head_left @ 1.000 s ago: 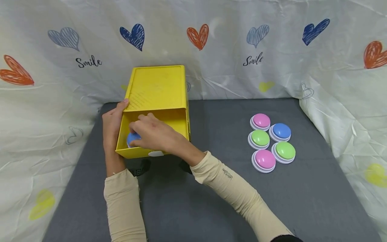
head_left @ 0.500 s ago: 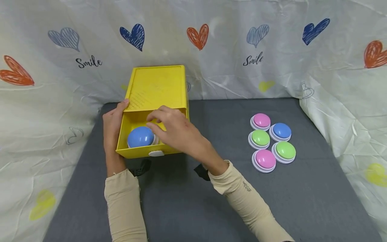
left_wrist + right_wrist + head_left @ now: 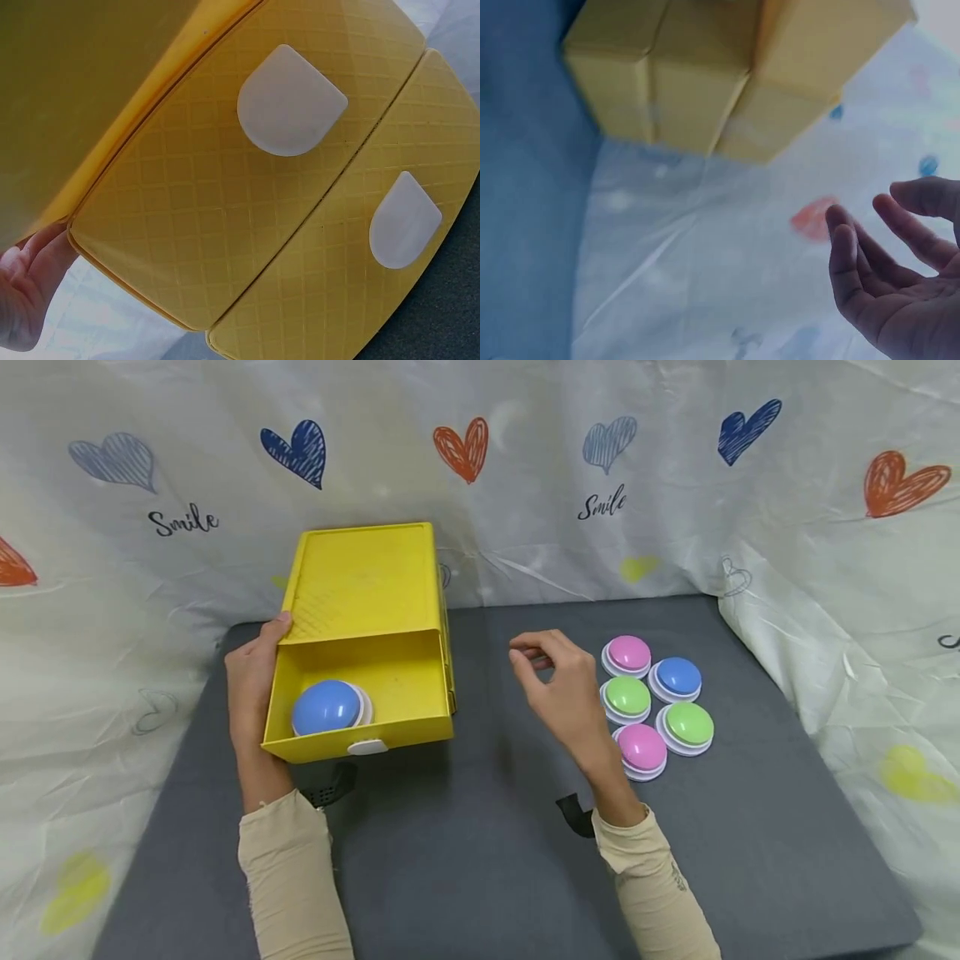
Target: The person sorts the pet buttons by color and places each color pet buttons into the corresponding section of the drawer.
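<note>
A yellow drawer box point(image 3: 367, 581) stands at the back left with its top drawer point(image 3: 405, 693) pulled out. In that drawer lies a blue dome buzzer button point(image 3: 327, 707), tilted so its white base shows on the right. My left hand point(image 3: 253, 681) rests along the box's left side, its fingers pressed against it; the left wrist view shows the hand point(image 3: 34, 289) at the side edge of the drawer fronts. My right hand point(image 3: 566, 693) hovers between the box and the buzzers on the right, fingers loosely bent. Nothing sits between its thumb and fingertips.
Several more buzzer buttons stand grouped at the right: pink ones point(image 3: 628, 653), green ones point(image 3: 690, 723) and a blue one point(image 3: 678, 677). Lower drawer fronts carry a white handle point(image 3: 406, 221). Behind the grey tabletop point(image 3: 480, 860) hangs a white sheet point(image 3: 525, 460) with printed hearts.
My right hand has let go of the blue buzzer inside the drawer, risen out and moved right towards the other buzzers. My left hand stays at the box's side. The head view has shifted slightly.
</note>
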`<move>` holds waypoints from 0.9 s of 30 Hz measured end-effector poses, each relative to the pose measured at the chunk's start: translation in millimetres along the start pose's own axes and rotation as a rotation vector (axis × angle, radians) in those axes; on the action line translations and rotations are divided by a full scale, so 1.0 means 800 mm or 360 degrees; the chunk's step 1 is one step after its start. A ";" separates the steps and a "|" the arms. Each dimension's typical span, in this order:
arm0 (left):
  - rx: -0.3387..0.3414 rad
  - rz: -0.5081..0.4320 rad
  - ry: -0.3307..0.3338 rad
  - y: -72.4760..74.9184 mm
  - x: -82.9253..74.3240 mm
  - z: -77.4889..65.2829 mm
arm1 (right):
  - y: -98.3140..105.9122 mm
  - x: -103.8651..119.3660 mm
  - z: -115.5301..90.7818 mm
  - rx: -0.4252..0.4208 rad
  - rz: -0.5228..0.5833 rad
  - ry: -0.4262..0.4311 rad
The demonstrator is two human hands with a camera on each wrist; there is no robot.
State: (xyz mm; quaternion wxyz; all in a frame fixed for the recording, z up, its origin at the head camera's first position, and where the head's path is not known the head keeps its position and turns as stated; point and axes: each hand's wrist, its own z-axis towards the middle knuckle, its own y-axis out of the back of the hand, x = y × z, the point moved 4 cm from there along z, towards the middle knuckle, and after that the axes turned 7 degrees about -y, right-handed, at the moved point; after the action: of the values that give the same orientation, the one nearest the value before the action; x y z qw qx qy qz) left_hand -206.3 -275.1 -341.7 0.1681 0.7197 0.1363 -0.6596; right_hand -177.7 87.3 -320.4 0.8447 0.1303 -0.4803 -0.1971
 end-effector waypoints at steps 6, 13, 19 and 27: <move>0.0040 -0.0035 -0.0027 0.002 -0.007 -0.004 | 0.041 -0.063 0.000 -0.0042 -0.0224 -0.0324; 0.0000 -0.0012 -0.0037 0.001 0.000 0.001 | 0.096 -0.143 0.002 0.0028 -0.0573 -0.0603; -0.0021 0.0020 -0.0051 0.002 0.003 0.004 | 0.129 -0.187 -0.002 0.0509 -0.0855 -0.0815; -0.0015 0.0012 -0.0051 0.004 0.002 0.004 | 0.158 -0.230 0.003 0.0966 -0.1162 -0.1026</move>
State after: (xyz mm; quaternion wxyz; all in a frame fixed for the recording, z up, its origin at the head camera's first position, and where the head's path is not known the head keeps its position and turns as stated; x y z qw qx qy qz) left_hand -207.6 -278.9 -343.2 0.1762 0.7087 0.1341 -0.6699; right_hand -238.4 283.9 -407.4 0.4574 0.4578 -0.6725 -0.3591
